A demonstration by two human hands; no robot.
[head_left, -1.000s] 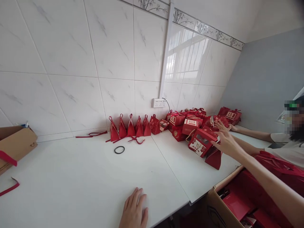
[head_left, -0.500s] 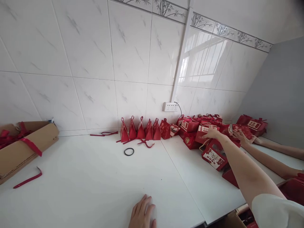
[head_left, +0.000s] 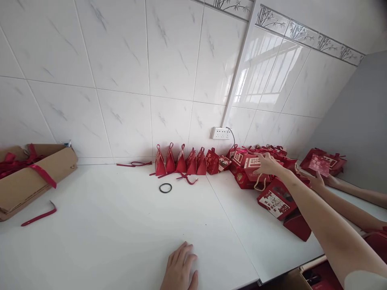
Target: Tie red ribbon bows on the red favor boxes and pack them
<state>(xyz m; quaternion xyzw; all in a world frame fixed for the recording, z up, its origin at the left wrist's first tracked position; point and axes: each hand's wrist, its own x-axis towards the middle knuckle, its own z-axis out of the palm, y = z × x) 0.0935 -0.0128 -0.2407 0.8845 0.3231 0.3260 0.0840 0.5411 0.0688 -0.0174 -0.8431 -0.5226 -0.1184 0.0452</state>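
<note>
right hand [head_left: 268,165]: gripping white-labelled red gift box [head_left: 250,165], far right | change: box shifted left, seemingly loosening from gift-box pile [head_left: 243,181] | left hand [head_left: 179,266]: empty, loosely spread on near table [head_left: 121,241]

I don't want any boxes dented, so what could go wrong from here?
The right hand is on a red cardboard box with a cream rope handle, crowded among other red boxes; shifting it might topple neighbours. In view, the right forearm overlaps a red box with a white printed panel and might brush it. A co-worker's hands are close by, so arms might bump.
</note>
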